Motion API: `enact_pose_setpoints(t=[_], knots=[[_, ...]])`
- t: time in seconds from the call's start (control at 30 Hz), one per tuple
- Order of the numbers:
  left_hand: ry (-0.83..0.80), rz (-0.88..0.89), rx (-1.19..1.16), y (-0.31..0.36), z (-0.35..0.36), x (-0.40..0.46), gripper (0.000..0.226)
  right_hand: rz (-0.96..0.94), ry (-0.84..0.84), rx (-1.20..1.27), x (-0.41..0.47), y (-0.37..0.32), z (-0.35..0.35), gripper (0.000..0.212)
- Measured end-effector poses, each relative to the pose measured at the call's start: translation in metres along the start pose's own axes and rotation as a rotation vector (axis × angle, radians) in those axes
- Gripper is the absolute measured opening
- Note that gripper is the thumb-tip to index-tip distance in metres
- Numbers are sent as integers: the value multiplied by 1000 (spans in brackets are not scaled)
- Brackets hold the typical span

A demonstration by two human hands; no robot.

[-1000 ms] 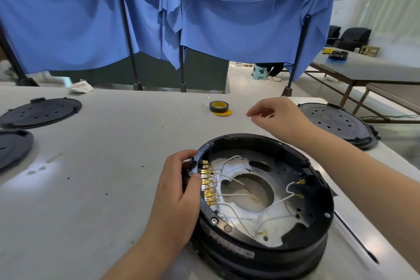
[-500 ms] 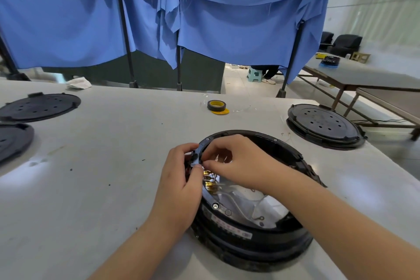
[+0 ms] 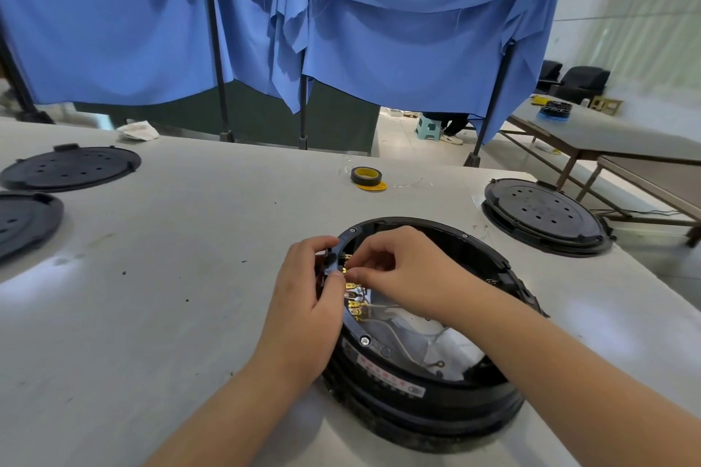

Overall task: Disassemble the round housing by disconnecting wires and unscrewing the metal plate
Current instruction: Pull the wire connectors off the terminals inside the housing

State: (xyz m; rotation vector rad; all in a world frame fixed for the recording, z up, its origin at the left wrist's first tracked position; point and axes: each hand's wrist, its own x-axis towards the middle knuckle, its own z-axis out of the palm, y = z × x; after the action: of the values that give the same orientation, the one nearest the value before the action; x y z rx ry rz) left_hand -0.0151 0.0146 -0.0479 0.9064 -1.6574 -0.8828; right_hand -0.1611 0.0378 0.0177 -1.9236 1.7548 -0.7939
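Note:
A black round housing (image 3: 436, 402) sits on the white table (image 3: 170, 296) in front of me. Inside it lie a silvery metal plate (image 3: 440, 349), white wires (image 3: 402, 343) and a row of brass terminals (image 3: 354, 301) along the left inner rim. My left hand (image 3: 303, 315) grips the housing's left rim, thumb over the edge. My right hand (image 3: 409, 273) reaches in from the right and pinches one of the upper brass terminals next to my left thumb. My right forearm hides much of the plate.
A roll of dark tape with a yellow core (image 3: 366, 176) lies beyond the housing. A black round cover (image 3: 546, 214) rests at the right, two more black covers (image 3: 72, 167) at the far left. Blue curtains on stands close off the table's back; another table stands at right.
My right hand came back from near the tape roll into the housing and now pinches a terminal at the left rim. My left hand stayed on the rim.

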Motion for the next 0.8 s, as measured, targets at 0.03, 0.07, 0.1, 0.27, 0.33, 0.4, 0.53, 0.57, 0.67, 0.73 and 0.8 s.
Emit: enact_pose_setpoints(t=[0.03,0.07,0.1,0.27,0.33,0.4,0.53,0.57,0.67,0.73,0.8], knots=[[1,1,1,0,0,0,32,3,5,-2,0,0,0,7],[-1,1,0,0,0,0,32,6,9,-6,0,0,0,7],[-1,1,0,0,0,0,32,10,12,-12,0,-1,0,8],[3,-6,-1,0,0,0,30,50,46,5,-1,3,-3,4],[4,-10,-5,0,0,0,30,62,70,40,-1,6,-7,3],[1,-15,-9,1,0,0,29,58,77,82,-1,8,-9,3],[-2,-22,-7,1,-1,0,29,17,28,182,-1,6,-10,3],[-5,-21,-3,1,-1,0,29,16,0,200,-1,6,-10,2],[-3,-12,14,1,-1,0,30,25,-119,217,-2,6,-10,3],[2,-13,6,1,-1,1,30,29,-162,212,-3,6,-8,2],[6,-14,-1,1,0,1,31,31,-169,197,-3,6,-7,2]])
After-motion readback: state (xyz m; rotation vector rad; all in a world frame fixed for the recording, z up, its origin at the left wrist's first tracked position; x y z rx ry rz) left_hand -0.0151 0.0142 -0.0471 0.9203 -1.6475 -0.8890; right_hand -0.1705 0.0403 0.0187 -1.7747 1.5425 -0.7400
